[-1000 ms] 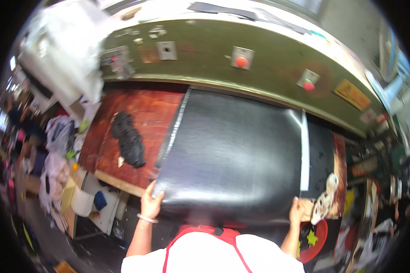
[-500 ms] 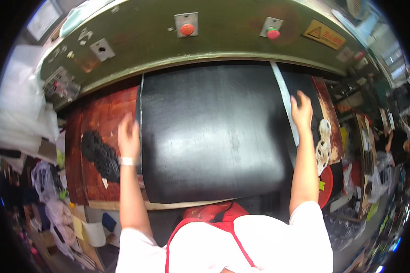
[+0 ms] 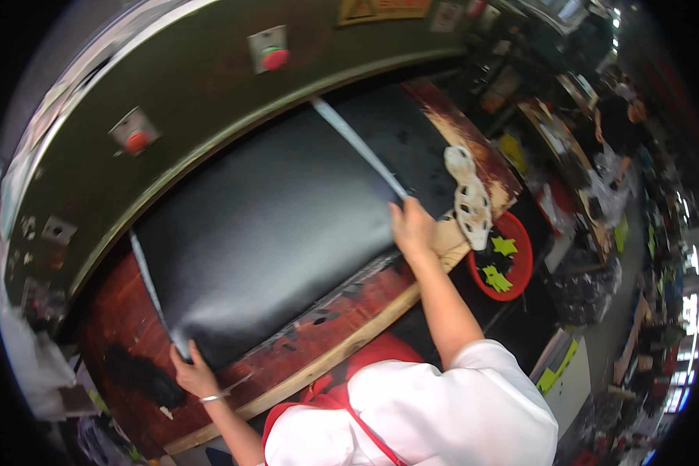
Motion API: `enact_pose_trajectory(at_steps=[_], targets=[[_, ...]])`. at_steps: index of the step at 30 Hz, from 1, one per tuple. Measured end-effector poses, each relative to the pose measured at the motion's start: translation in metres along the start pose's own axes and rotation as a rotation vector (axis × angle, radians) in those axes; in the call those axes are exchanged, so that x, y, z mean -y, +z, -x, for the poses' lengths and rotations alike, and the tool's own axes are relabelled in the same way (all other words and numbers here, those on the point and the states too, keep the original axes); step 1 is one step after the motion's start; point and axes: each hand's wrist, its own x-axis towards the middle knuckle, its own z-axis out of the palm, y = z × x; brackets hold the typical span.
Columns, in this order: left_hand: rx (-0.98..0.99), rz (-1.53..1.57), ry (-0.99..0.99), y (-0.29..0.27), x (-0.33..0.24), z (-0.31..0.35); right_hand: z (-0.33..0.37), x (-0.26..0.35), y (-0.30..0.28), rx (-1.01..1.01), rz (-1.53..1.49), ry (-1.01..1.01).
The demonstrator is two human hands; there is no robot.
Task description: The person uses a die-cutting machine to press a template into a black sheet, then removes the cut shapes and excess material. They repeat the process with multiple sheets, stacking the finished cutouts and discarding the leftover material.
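The left hand [image 3: 193, 374] is pinching the near corner of a large black rubbery sheet [image 3: 272, 225]. The right hand [image 3: 412, 225] is pressing flat, fingers open, on its far-right edge, gripping nothing, over a worn red wooden board [image 3: 326, 326].

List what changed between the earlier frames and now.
The left hand slid back from the middle of the black sheet to its near left corner; the right hand came back to the right edge. The sheet stays flat on the wooden board, pattern piece beside it.
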Motion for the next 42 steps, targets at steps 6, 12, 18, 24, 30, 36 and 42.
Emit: enact_pose_trajectory(at_steps=[6,12,18,24,30,36,42], targets=[[0.098,0.065,-0.198,0.028,0.011,-0.027,-0.031,-0.078,-0.036,-0.068,0.094,-0.065],[0.002,-0.010,-0.256,0.033,0.010,-0.017,-0.008,-0.176,-0.086,0.268,0.197,0.100],[-0.040,-0.024,-0.199,0.035,0.012,-0.018,-0.021,-0.177,-0.091,0.239,-0.202,0.165],[-0.026,0.041,-0.179,0.035,0.019,-0.017,-0.032,-0.145,-0.125,0.341,-1.770,0.627],[-0.075,-0.022,-0.217,0.037,0.013,-0.016,-0.012,-0.115,-0.079,0.226,-2.390,1.141],[-0.116,-0.022,-0.206,0.039,0.015,-0.015,-0.009,-0.118,-0.081,0.403,-2.290,1.052],[-0.098,0.004,-0.180,0.037,0.007,-0.012,-0.024,-0.074,-0.078,0.225,-2.288,0.944]])
